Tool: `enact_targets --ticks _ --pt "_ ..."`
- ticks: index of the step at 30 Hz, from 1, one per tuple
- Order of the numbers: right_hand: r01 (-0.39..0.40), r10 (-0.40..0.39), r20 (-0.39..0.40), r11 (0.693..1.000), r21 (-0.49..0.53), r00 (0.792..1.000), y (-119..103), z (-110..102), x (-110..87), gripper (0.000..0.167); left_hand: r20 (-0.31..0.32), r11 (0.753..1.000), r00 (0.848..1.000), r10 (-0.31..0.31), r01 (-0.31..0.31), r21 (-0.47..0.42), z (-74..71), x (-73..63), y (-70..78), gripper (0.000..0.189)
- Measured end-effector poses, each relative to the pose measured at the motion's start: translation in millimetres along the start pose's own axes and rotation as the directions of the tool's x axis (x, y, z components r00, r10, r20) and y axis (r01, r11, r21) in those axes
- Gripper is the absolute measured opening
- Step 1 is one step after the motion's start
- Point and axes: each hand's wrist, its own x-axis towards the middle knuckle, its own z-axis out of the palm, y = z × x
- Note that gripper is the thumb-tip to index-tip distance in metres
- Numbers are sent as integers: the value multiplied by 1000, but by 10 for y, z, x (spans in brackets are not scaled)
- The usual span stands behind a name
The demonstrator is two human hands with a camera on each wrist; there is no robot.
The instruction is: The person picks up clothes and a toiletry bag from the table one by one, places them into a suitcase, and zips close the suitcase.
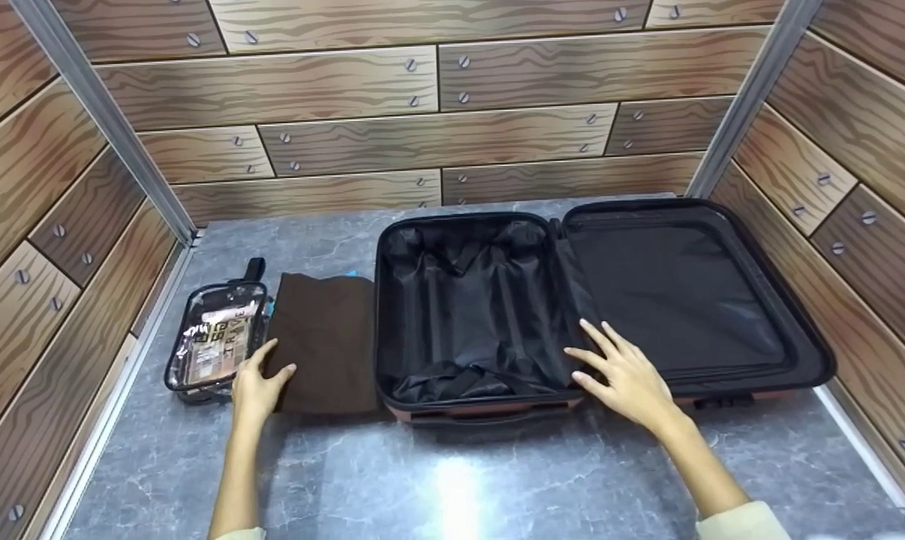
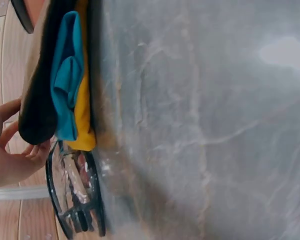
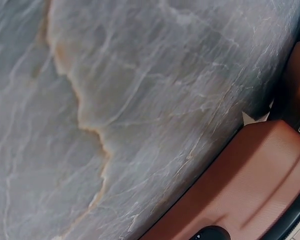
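Observation:
A folded dark brown cloth (image 1: 325, 345) lies left of an open suitcase (image 1: 471, 300). My left hand (image 1: 257, 386) is at the cloth's left end, thumb and fingers spread apart around its edge. In the left wrist view, teal cloth (image 2: 67, 80) and yellow cloth (image 2: 84, 112) show folded against the brown one. Just left of that hand sits a clear zip pouch (image 1: 220, 337) with small items inside. My right hand (image 1: 629, 382) has its fingers spread over the suitcase's near edge, by the hinge; whether they touch it, I cannot tell.
The suitcase lid (image 1: 677, 292) lies flat to the right, its lining dark. Its shell (image 3: 255, 170) is copper-coloured in the right wrist view. Everything rests on a grey marbled surface (image 1: 362, 480). Wood-patterned panels (image 1: 437, 90) enclose the back and both sides.

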Motion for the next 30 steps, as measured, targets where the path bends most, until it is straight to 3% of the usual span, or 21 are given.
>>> enact_targets --ticks 5,7,9,11,13,15,17,20,24,30 --pt "-17 16 17 1000 9 1000 3 1 -22 39 99 1000 995 -14 15 -9 -54 26 11 52" --pt "-20 20 20 1000 10 1000 7 6 -20 39 147 997 989 -32 43 -67 -63 62 0 51" --pt "-22 22 19 1000 11 1000 9 8 -12 39 202 978 977 -65 103 -183 -65 109 -18 51" --pt "-25 25 18 1000 11 1000 7 6 -6 39 269 929 958 -104 190 -318 -60 156 -44 52" --pt "-30 29 18 999 16 999 1 7 -7 38 344 848 929 -135 288 -445 -55 195 -73 55" --pt "-34 34 21 999 15 999 -11 4 -19 38 412 779 900 -144 360 -514 -50 219 -97 57" --pt "-34 34 21 999 11 999 -11 9 -19 38 462 746 877 -129 393 -538 -44 254 -103 58" --pt "-32 32 17 999 0 999 -10 13 -24 38 504 733 856 -113 414 -539 -25 298 -99 57" --pt "-33 33 8 999 -3 999 -3 11 -24 37 521 688 845 -120 449 -570 8 330 -68 57" --pt "-43 43 15 999 12 999 19 16 -4 36 480 585 867 -137 462 -667 93 297 -106 60"
